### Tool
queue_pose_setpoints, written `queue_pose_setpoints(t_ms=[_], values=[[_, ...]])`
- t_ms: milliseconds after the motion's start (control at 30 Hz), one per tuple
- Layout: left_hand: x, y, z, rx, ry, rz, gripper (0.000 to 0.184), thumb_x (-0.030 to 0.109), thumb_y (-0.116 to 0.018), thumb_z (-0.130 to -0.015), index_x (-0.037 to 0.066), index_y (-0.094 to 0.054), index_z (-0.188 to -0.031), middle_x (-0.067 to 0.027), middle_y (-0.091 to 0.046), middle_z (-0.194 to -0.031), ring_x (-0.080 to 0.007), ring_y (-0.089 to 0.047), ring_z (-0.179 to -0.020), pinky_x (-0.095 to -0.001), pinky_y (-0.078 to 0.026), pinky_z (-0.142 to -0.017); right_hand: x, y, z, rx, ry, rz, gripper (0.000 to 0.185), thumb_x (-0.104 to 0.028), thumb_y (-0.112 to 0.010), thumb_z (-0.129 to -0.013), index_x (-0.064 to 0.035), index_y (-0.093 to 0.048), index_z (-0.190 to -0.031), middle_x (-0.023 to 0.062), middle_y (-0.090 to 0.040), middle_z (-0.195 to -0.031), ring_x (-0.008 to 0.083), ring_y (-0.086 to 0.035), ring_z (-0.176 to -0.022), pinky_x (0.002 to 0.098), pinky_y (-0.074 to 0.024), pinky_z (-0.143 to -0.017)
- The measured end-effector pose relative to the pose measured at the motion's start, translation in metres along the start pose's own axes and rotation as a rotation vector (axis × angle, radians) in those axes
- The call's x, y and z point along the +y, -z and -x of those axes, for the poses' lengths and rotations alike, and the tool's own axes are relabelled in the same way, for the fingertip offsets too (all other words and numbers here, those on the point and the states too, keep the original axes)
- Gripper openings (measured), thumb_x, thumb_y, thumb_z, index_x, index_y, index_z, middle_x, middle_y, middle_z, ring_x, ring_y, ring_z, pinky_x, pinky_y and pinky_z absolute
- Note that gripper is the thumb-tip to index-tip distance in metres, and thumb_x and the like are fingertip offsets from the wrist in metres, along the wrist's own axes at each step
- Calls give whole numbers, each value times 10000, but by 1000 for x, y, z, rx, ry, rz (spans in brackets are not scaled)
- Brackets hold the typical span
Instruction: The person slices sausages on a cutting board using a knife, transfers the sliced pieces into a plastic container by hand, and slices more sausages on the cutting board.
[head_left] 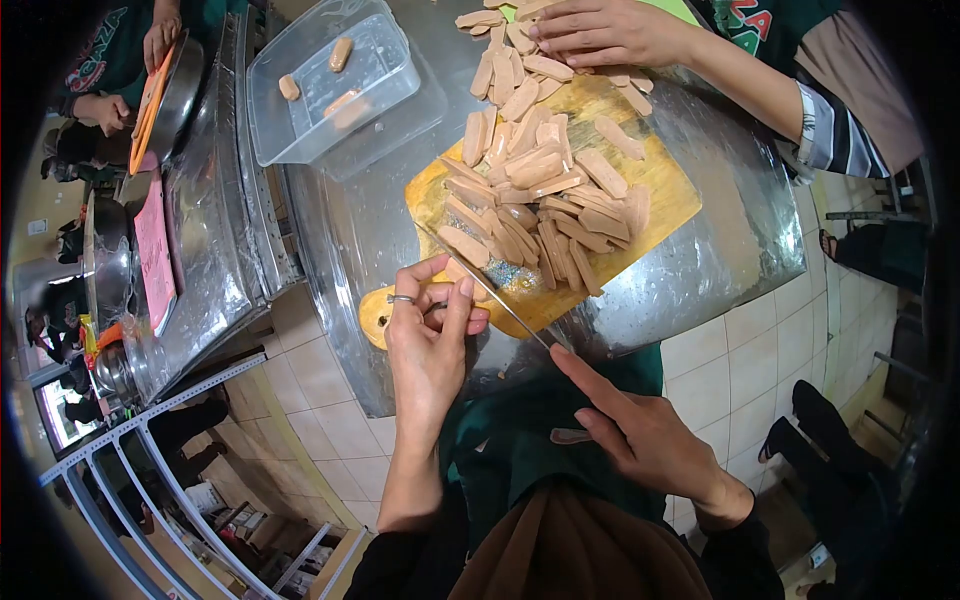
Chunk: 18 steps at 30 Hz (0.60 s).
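My right hand (pixel 640 440) grips a knife (pixel 490 290), its handle mostly hidden in the palm and the index finger stretched toward the blade. The blade slants up and left over the near side of a wooden cutting board (pixel 670 185). Left of the blade, my left hand (pixel 430 330), with a ring on one finger, has its fingers curled and closed around a piece of sausage (pixel 458 272), only partly visible. A heap of sausage slices (pixel 540 165), cut lengthwise, covers much of the board just beyond the knife.
A clear plastic tub (pixel 265 125) with a few sausage pieces stands at the back left of the metal table (pixel 745 235). A co-worker's hand (pixel 605 35) rests on slices at the far side. Another wrapped table (pixel 215 215) with bowls stands left; people are around.
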<state>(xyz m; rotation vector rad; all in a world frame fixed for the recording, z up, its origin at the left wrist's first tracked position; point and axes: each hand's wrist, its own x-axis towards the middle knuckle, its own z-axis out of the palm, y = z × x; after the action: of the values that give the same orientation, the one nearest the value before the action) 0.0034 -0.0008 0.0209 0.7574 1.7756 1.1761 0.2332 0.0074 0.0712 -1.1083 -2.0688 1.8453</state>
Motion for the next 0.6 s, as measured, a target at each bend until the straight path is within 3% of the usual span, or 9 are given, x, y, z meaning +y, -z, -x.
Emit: queue_pose_setpoints(t_ms=[67,167,367,467,600], values=[[-2,0,0,1,-5,28,313,129,-621,-998,-30,-492,-1235,-92,-673,-862,-116,-659,-703,-241,-551,-648,-5,4,2,-55,-64,13,622,-67,-531,-995,-132,-273,-1558,183,-533,-1420,448,-648,-924,458,-547,-786],[-2,1,-1,-5,1,49,302,121,-626,-995,-23,-495,-1226,-81,-659,-866,-113,-657,-710,-239,-553,-654,-5,3,5,-22,-14,48,682,-85,-549,-997,-212,-216,-1579,203,-699,-1038,410,-688,-869,469,-567,-707],[-5,2,-2,-19,0,86,273,79,-622,-990,-11,-495,-1213,-48,-631,-890,-99,-648,-712,-225,-547,-647,-11,4,4,-42,-53,80,706,-45,-544,-985,-202,-200,-1581,223,-699,-1040,412,-690,-895,467,-578,-719],[-7,2,-3,-32,-10,116,243,48,-595,-998,-14,-495,-1210,-39,-624,-900,-97,-652,-723,-224,-556,-656,-17,5,2,-44,-86,65,654,-33,-539,-980,-151,-267,-1564,244,-673,-1079,463,-649,-852,481,-534,-677],[-4,1,-3,-40,-17,100,223,26,-575,-1002,-21,-494,-1204,-39,-617,-901,-102,-663,-745,-227,-570,-671,-22,10,-2,-82,-148,41,674,-9,-542,-969,-150,-263,-1566,244,-678,-948,468,-648,-798,468,-518,-646]])
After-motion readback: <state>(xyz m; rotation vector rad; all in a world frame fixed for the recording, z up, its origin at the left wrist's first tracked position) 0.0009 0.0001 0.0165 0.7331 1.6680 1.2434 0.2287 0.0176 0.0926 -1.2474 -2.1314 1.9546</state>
